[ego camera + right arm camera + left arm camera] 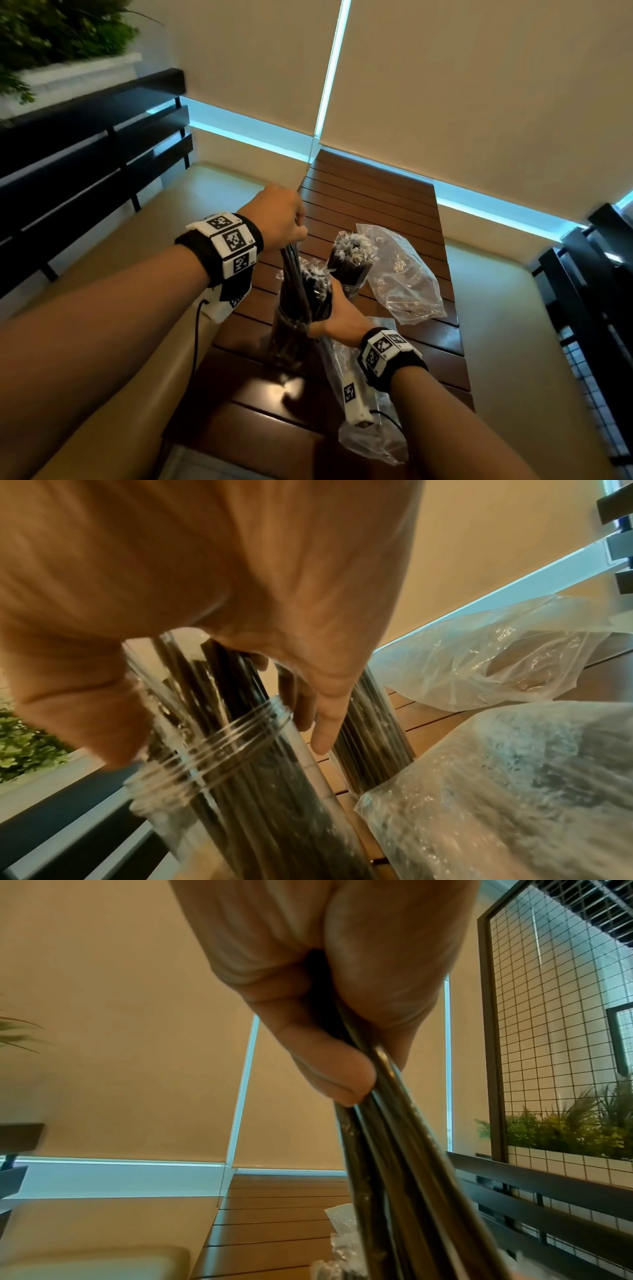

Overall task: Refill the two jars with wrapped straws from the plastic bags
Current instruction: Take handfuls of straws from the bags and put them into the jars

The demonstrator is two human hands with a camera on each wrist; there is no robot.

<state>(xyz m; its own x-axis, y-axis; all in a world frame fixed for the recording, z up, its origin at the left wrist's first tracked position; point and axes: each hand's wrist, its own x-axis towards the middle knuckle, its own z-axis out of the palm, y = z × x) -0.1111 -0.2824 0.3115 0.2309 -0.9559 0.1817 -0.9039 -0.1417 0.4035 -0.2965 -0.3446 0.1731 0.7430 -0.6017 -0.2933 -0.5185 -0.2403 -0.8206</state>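
Note:
On the slatted wooden table (pixel 376 205) stands the near glass jar (pixel 291 339), packed with black wrapped straws. My left hand (pixel 297 224) is raised above it and grips a small bundle of straws (pixel 294 274) by their top ends; their lower ends reach down into that jar. In the left wrist view the left hand (pixel 359 1074) pinches the bundle (pixel 387 1164) between fingers and thumb. My right hand (pixel 334 315) wraps around the straws at the near jar's mouth (pixel 212 750), thumb on one side and fingers (pixel 325 723) on the other. Just behind stands the far jar (pixel 349 267), full of straws.
A crumpled clear plastic bag (pixel 407 277) lies at the back right of the table. A second bag (pixel 370 428) lies under my right wrist. Cushioned benches (pixel 513 342) flank the table, with dark slatted backrests (pixel 85 154) behind them. Blinds close off the far end.

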